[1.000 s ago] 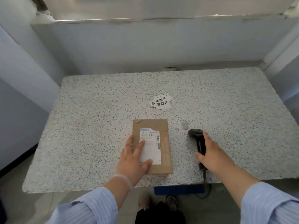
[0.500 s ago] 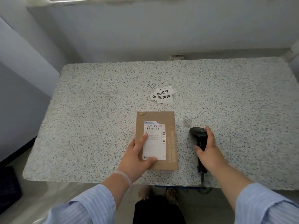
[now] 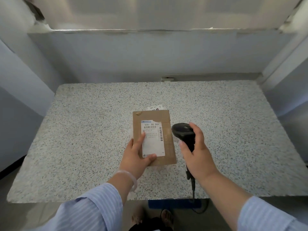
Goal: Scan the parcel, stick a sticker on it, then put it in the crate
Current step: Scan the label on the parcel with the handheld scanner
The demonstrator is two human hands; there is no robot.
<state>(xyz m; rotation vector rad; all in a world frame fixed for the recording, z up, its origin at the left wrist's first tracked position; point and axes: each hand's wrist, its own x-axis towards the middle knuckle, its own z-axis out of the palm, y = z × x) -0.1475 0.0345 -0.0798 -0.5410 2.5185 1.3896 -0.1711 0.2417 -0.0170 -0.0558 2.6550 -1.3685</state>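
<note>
Over a speckled stone table (image 3: 83, 139), seen from above, a flat brown cardboard parcel (image 3: 154, 137) is held with its white shipping label (image 3: 152, 139) facing up. Its long axis runs away from the person, near edge to far edge. The left hand (image 3: 136, 155) grips the near left corner, thumb pressed on the label's lower edge, fingers partly curled along the left side and under it. Just right of the parcel, the right hand (image 3: 196, 152) is wrapped around the handle of a black barcode scanner (image 3: 183, 132), whose rounded head sits level with the label's barcodes, close beside the parcel's right edge. A cable trails off the table's near edge. Small white stickers (image 3: 156, 108) peek out beyond the parcel's far edge. No crate can be identified. Scanning looks like the step in hand
</note>
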